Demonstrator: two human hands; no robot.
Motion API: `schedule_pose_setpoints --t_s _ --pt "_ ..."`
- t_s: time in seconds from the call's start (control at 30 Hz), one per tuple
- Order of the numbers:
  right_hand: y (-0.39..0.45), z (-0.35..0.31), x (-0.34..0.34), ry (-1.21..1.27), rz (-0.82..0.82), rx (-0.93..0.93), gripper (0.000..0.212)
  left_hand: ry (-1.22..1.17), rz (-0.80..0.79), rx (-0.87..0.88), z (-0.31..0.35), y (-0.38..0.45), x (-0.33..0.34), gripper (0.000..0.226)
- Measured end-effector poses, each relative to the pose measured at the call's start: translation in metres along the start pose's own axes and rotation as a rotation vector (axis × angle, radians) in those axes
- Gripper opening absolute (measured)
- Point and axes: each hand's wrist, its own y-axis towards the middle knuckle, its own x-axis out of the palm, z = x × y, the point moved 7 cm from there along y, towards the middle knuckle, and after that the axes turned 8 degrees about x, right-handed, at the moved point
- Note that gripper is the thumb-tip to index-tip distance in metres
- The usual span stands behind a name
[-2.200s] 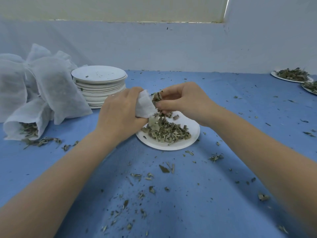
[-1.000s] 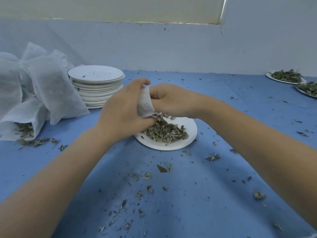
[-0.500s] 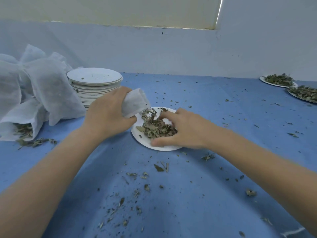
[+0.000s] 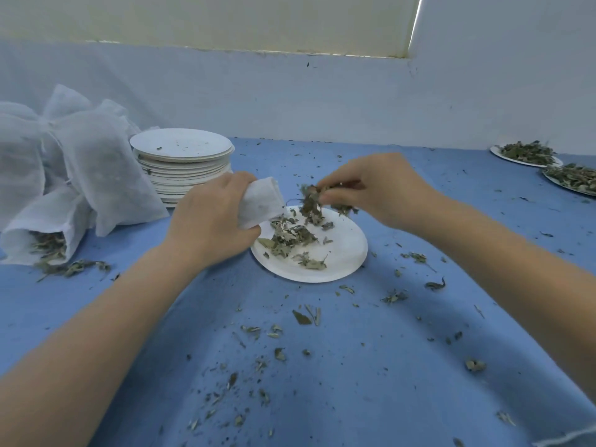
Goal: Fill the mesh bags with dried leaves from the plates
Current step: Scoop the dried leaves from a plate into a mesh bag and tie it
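Note:
A white paper plate (image 4: 346, 253) lies on the blue cloth in the middle, with a loose heap of dried leaves (image 4: 290, 237) on its left half. My left hand (image 4: 209, 224) grips a small white mesh bag (image 4: 261, 203) at the plate's left rim, the bag's mouth turned to the right. My right hand (image 4: 380, 188) hovers above the plate's far side and pinches a bunch of dried leaves (image 4: 311, 203) just right of the bag's mouth; some bits hang down from the fingers.
A stack of bare white plates (image 4: 183, 162) stands at the back left. Filled white mesh bags (image 4: 80, 175) lie further left, one spilling leaves (image 4: 48, 250). Two plates of leaves (image 4: 525, 154) sit at the far right. Leaf scraps (image 4: 303, 317) litter the cloth.
My right hand has lifted from the plate with a pinch of leaves and now holds it by the bag's mouth. The heap on the plate is thinner. My left hand stays put.

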Motion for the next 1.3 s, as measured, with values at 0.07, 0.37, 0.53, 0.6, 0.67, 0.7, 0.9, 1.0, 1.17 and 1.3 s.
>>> schedule_pose_setpoints --t_s 0.07,0.37,0.53,0.6,0.67,0.7,0.9,1.0,1.17,1.3 --pt "0.006 -0.014 -0.003 -0.029 -0.012 -0.060 0.019 0.025 0.001 0.038 0.003 0.001 0.001 0.054" --pt "0.011 -0.049 0.028 0.134 -0.017 -0.164 0.015 -0.162 0.015 -0.030 0.016 0.002 0.004 0.055" --pt "0.010 -0.041 0.039 0.415 -0.220 -0.053 0.025 -0.323 0.049 -0.123 0.007 0.000 0.000 0.063" --pt "0.011 -0.038 0.039 0.411 -0.246 -0.030 0.023 -0.332 0.049 -0.134 0.007 0.000 -0.001 0.061" --pt "0.014 -0.036 0.034 0.411 -0.143 -0.006 0.018 -0.341 0.050 -0.132 0.009 0.000 -0.001 0.058" --pt "0.016 -0.036 0.032 0.410 -0.073 -0.008 0.018 -0.342 0.051 -0.126 0.010 0.000 -0.001 0.056" --pt "0.014 -0.051 0.043 0.252 -0.060 -0.083 0.030 -0.390 0.074 -0.119 0.018 0.000 0.000 0.035" --pt "0.010 -0.049 0.052 0.157 -0.341 -0.074 0.030 -0.366 0.031 -0.081 0.019 0.001 0.003 0.038" --pt "0.007 -0.044 0.036 0.292 -0.434 -0.121 0.018 -0.301 -0.003 -0.043 0.017 0.004 0.005 0.050" --pt "0.012 -0.038 0.021 0.451 -0.171 -0.112 0.018 -0.274 0.028 -0.076 0.013 0.004 0.002 0.054"
